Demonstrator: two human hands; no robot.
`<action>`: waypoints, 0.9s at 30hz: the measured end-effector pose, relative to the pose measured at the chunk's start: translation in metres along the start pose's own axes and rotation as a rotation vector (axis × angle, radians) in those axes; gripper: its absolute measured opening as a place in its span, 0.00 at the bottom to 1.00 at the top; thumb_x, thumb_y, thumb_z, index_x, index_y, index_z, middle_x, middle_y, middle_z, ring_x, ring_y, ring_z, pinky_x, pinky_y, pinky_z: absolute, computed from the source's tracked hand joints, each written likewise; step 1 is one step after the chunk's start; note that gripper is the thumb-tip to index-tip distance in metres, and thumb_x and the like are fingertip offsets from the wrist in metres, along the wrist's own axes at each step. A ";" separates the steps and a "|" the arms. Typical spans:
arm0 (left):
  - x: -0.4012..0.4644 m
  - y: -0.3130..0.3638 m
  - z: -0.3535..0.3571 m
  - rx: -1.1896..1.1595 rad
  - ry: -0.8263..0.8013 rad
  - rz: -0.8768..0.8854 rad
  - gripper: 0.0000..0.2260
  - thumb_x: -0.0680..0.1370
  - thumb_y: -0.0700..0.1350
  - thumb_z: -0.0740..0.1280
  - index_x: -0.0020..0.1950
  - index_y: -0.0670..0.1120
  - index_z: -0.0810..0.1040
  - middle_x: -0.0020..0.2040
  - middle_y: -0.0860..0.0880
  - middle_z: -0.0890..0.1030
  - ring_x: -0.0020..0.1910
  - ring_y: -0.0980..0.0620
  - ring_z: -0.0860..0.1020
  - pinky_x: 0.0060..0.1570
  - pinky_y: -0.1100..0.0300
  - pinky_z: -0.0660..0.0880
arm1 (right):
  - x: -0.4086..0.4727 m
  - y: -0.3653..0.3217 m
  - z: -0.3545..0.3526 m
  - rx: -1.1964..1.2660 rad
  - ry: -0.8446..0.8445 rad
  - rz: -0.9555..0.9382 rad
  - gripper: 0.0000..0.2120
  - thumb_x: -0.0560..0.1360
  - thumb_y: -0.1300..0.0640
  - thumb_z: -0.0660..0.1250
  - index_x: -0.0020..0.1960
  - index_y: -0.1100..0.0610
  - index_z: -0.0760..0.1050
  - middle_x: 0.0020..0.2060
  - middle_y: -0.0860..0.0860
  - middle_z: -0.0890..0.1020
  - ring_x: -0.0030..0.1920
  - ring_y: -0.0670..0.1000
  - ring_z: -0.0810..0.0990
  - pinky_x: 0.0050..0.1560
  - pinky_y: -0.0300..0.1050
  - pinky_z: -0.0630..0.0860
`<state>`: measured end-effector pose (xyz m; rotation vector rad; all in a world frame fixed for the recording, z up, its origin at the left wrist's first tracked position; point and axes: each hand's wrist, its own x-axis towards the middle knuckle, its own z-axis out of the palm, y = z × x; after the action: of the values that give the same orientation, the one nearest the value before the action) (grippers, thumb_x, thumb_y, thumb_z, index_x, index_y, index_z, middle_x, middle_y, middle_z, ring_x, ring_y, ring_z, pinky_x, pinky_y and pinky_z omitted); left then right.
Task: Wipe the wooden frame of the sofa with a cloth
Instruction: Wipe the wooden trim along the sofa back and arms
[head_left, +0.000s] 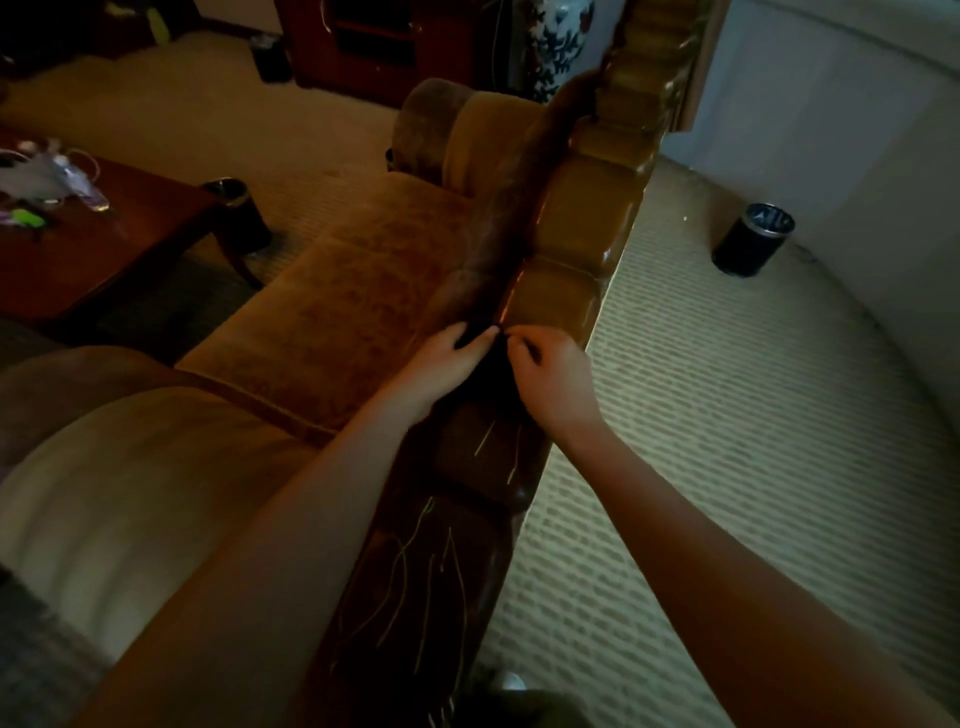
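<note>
while both bare forearms reach forward from the bottom of the view, the left hand (441, 364) and the right hand (550, 374) meet on top of the carved wooden frame (576, 208) that runs along the back of the sofa (363, 291). between them lies a dark cloth (491, 371), bunched on the frame's top rail; it is so dark that its edges are hard to make out. the left hand has its fingers curled over the cloth's left side and grips it, thumb toward the middle. the right hand pinches the cloth's upper edge with bent fingertips, its knuckles raised. the two hands are just beside each other, nearly touching at the fingertips. the frame is glossy brown, shaped in rounded blocks farther along, and the stretch nearer the camera shows pale, thin scratches. left of the frame sit the sofa's patterned golden seat cushion and a rolled armrest (431, 130) at the far end; a pale cushion (130, 493) fills the lower left. a dark wooden counter (130, 234) stands at the left with a clutter of small items on it, too blurred to name, and a black waste bin (239, 213) stands by its corner. a second black bin (753, 239) stands on the patterned carpet (727, 415) to the right, near a curved pale wall. a blue-and-white vase (558, 41) stands behind the sofa's far end.
</note>
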<state>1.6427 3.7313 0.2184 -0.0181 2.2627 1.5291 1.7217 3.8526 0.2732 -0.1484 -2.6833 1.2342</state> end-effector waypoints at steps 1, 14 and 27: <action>0.000 0.008 0.002 0.013 -0.009 0.035 0.19 0.74 0.61 0.65 0.61 0.54 0.77 0.58 0.52 0.80 0.58 0.52 0.77 0.59 0.53 0.74 | 0.000 0.004 -0.001 -0.016 0.040 0.029 0.13 0.79 0.58 0.59 0.60 0.58 0.77 0.54 0.53 0.81 0.54 0.50 0.77 0.54 0.41 0.72; -0.091 -0.060 -0.045 -0.227 -0.097 0.068 0.07 0.75 0.55 0.64 0.50 0.65 0.79 0.55 0.59 0.80 0.55 0.59 0.77 0.57 0.60 0.73 | -0.024 -0.036 0.031 -0.128 0.123 0.140 0.15 0.79 0.57 0.60 0.63 0.58 0.75 0.60 0.56 0.78 0.62 0.54 0.73 0.63 0.42 0.64; -0.027 -0.024 -0.026 -0.257 -0.226 0.142 0.16 0.82 0.45 0.58 0.70 0.49 0.71 0.63 0.49 0.76 0.61 0.54 0.74 0.58 0.61 0.70 | -0.046 -0.052 0.015 -0.119 0.300 0.388 0.14 0.79 0.56 0.59 0.62 0.57 0.76 0.58 0.57 0.78 0.59 0.55 0.76 0.61 0.48 0.71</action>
<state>1.6646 3.6923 0.2145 0.2348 1.9174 1.7881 1.7631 3.7996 0.2973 -0.8349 -2.5303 1.0383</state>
